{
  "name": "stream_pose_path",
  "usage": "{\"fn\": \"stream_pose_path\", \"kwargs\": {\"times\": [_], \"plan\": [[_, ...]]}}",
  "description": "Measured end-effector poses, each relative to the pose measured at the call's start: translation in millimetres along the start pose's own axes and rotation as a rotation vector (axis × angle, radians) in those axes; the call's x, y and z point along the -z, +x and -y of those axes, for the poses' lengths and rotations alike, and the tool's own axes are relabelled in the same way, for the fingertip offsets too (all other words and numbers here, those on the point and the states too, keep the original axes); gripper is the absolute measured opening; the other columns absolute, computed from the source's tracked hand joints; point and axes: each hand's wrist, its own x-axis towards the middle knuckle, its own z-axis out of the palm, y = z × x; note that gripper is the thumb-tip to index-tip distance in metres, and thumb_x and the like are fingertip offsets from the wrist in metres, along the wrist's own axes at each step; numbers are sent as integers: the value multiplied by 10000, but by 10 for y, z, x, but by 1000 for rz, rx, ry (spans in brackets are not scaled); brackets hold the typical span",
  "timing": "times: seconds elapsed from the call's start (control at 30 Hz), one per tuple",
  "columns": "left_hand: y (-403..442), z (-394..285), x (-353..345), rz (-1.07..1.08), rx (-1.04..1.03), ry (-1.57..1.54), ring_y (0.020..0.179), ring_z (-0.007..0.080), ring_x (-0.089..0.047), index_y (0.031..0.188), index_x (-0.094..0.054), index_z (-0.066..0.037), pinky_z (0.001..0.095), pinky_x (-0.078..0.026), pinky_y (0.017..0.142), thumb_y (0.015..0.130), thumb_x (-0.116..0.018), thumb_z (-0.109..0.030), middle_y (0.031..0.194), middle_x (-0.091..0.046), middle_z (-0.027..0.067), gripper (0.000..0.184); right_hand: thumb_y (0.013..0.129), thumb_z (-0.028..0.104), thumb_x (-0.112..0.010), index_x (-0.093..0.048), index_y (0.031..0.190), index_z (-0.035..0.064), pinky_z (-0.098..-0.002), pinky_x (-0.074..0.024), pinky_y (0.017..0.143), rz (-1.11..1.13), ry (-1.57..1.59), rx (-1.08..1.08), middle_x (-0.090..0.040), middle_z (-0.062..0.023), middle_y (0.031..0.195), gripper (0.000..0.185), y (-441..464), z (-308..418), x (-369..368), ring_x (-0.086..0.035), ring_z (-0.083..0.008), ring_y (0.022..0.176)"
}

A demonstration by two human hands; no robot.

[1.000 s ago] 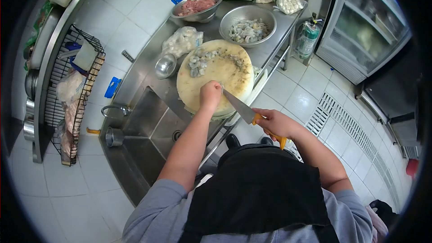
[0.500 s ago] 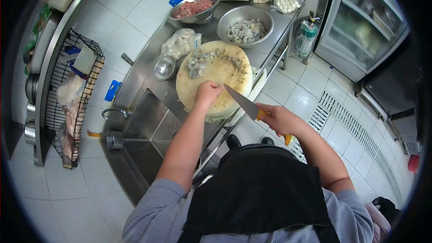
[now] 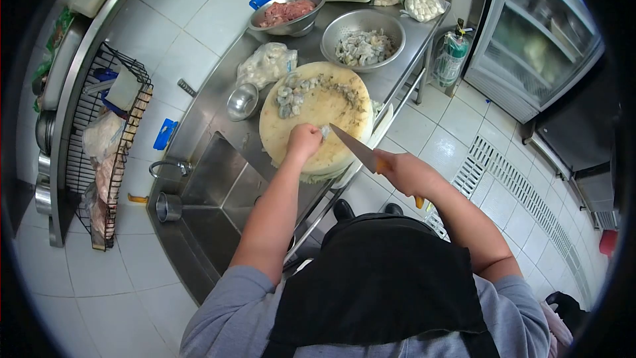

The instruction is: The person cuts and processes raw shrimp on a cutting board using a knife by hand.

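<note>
My left hand (image 3: 305, 141) is closed, pinching a small greyish raw shrimp (image 3: 325, 131) that pokes out past the fingertips over the round chopping block (image 3: 318, 107). In my right hand (image 3: 411, 174) is a knife (image 3: 354, 144) with a wide blade and a yellow handle. Its tip points at the shrimp, close to the fingers of my left hand; whether blade and shrimp touch I cannot tell. A pile of peeled shrimp (image 3: 289, 98) lies on the block's far left, and dark scraps (image 3: 351, 93) are strewn along its far right side.
Beyond the block stand a colander of shrimp (image 3: 361, 14) and a metal bowl (image 3: 311, 24) of raw meat. A plastic bag (image 3: 266, 65) and small steel bowl (image 3: 242, 101) are left of the block. A sink (image 3: 211, 179) lies nearer, at left.
My left hand has drawn slightly left, and the shrimp now shows beyond its fingertips. The knife has stayed nearly in place, with my right hand turned a little on the handle.
</note>
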Motion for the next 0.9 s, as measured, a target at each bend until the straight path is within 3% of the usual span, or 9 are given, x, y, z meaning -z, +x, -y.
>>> {"fn": "stream_pose_path", "kwargs": {"times": [0.07,0.27,0.37,0.5,0.57,0.7,0.8,0.87,0.9], "plan": [[6,65,15,-117,-13,249,758,326,-728,891,-777,-24,431,-552,728,861,-693,-265,807,-742,189,257,994,219,-556,-492,1525,135,-479,-554,879,47,54,-80,-735,-245,1032,541,-25,59,91,-707,-411,986],[9,190,130,-109,47,67,788,350,-727,906,-757,-1,452,-550,750,878,-751,-371,839,-735,214,371,1004,222,-544,-489,1532,150,-481,-558,876,-7,8,40,-731,-248,1030,535,-21,34,-75,-707,-415,964],[-78,-19,113,-68,66,85,793,358,-726,895,-751,-1,452,-551,751,876,-741,-346,840,-732,222,346,1008,226,-539,-479,1539,156,-485,-558,874,22,-30,3,-731,-247,1026,538,45,22,-159,-709,-410,962],[-19,204,7,-70,48,13,775,357,-719,874,-749,0,450,-548,741,875,-727,-333,821,-727,221,334,1009,225,-535,-470,1544,159,-489,-559,871,42,-50,-12,-731,-244,1030,542,-2,85,-99,-710,-406,966],[24,362,12,-159,28,103,743,347,-709,847,-747,-1,440,-541,717,859,-740,-319,787,-721,209,318,1009,224,-537,-469,1543,157,-494,-560,869,35,-72,-14,-730,-245,1038,543,4,46,-120,-710,-407,971],[-58,224,154,-143,96,181,712,322,-704,838,-754,-9,426,-535,698,848,-749,-300,767,-720,195,291,1009,227,-540,-472,1540,152,-499,-560,868,58,-73,-32,-730,-244,1041,541,-24,51,-111,-708,-411,971],[-59,185,53,-109,121,12,702,303,-708,846,-764,-19,413,-533,687,850,-733,-270,761,-722,189,254,1011,231,-541,-473,1539,149,-500,-561,868,30,-66,7,-731,-243,1035,539,-20,21,-140,-709,-413,967],[-33,207,-6,-50,47,-6,682,186,-670,880,-759,13,361,-522,673,853,-778,-228,745,-730,107,243,1013,233,-538,-473,1541,154,-499,-562,869,40,-69,-15,-732,-240,1035,538,-27,26,-122,-710,-410,966],[-39,195,10,-51,47,-6,682,186,-670,880,-759,13,361,-522,673,853,-778,-228,745,-730,107,243,1013,233,-538,-473,1541,154,-499,-562,869,39,-69,-15,-732,-240,1035,538,-27,21,-120,-710,-410,966]]}}
